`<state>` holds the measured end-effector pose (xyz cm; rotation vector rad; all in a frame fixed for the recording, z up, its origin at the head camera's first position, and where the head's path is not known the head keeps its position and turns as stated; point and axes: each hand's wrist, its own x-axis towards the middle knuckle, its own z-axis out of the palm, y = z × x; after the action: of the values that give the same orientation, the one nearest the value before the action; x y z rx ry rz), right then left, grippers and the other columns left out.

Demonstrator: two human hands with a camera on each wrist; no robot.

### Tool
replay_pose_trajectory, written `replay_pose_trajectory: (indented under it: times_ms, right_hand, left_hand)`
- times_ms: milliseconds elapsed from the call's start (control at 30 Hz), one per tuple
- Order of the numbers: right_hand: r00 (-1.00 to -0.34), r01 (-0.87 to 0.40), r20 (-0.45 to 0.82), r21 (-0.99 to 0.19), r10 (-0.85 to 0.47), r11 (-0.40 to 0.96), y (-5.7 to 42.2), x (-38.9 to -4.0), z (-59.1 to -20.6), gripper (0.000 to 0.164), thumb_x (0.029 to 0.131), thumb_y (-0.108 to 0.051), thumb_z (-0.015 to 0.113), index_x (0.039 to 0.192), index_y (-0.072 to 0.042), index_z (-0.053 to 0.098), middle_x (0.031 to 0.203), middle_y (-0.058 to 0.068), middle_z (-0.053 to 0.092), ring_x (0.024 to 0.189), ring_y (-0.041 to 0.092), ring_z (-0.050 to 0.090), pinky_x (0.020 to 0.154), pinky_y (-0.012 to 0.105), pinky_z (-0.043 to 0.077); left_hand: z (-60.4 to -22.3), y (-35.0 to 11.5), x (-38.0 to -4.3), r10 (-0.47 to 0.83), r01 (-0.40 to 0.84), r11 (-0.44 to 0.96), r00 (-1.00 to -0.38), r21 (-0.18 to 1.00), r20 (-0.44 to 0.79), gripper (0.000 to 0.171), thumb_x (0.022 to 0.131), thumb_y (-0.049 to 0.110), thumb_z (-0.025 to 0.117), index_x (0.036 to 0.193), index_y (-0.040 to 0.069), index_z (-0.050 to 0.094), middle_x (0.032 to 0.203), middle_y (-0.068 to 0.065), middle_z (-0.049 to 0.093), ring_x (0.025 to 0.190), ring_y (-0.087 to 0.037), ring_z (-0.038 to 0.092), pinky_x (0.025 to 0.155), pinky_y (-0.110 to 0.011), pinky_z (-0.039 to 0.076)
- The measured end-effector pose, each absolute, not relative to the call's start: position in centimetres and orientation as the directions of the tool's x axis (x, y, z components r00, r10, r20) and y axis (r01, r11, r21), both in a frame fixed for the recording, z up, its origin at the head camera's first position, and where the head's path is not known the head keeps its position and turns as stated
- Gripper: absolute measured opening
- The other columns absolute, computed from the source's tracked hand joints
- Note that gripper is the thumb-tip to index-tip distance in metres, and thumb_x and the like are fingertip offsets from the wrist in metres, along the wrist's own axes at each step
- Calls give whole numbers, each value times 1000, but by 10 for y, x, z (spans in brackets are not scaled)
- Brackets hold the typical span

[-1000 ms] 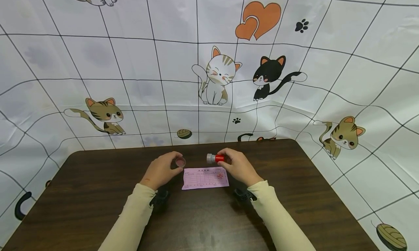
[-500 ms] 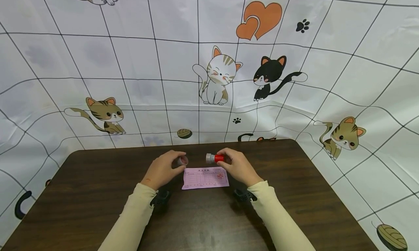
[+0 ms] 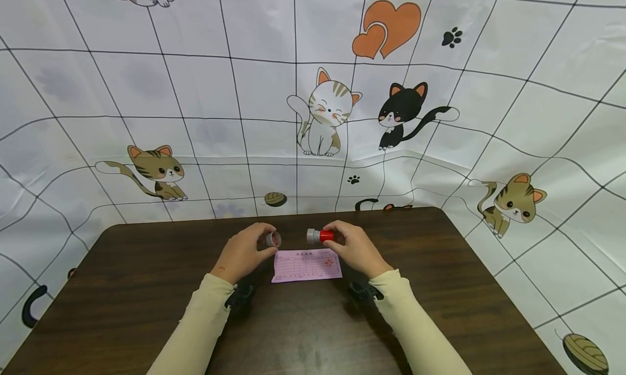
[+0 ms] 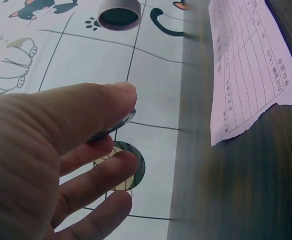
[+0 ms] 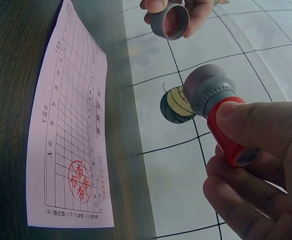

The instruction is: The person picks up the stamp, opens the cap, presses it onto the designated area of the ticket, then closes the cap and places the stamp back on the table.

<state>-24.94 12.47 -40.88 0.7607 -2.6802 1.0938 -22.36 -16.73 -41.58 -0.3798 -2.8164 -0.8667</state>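
Observation:
My right hand (image 3: 356, 247) pinches a self-inking stamp by its red handle (image 5: 227, 131); its grey head (image 5: 208, 89) points left, toward the other hand. My left hand (image 3: 245, 254) holds the stamp's round grey cap (image 3: 273, 239) between thumb and forefinger, its hollow side facing right. In the left wrist view the thumb mostly hides this cap, and the remaining fingers are loosely bent. Between and just below the hands lies a pink printed form (image 3: 307, 266) on the table. A round red stamp mark (image 5: 79, 181) shows near one end of it.
The dark wooden table (image 3: 293, 320) reaches back to a white grid-patterned cloth (image 3: 215, 92) with printed cats, hanging behind it. Dark camera mounts sit on both wrists, below light yellow sleeves (image 3: 193, 323).
My left hand has turned the cap so its hollow side swings from facing the head camera to facing right. The right hand and stamp have barely shifted left; the form stays put.

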Motion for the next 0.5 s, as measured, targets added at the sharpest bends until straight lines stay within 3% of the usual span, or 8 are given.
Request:
replay_pose_trajectory:
  times_ms: [500]
  right_hand:
    - [-852,-522,336,-600,-401,606,125,-251,-410,31,90,-9,82,118,-11,71,110,2,72,90,16,66,85,36,60]
  left_hand:
    - [-414,-166,-222,230,354,823,-923,444,310,51,93,29,79,140,15,65,125,-5,67,102,-22,68,88,-47,59]
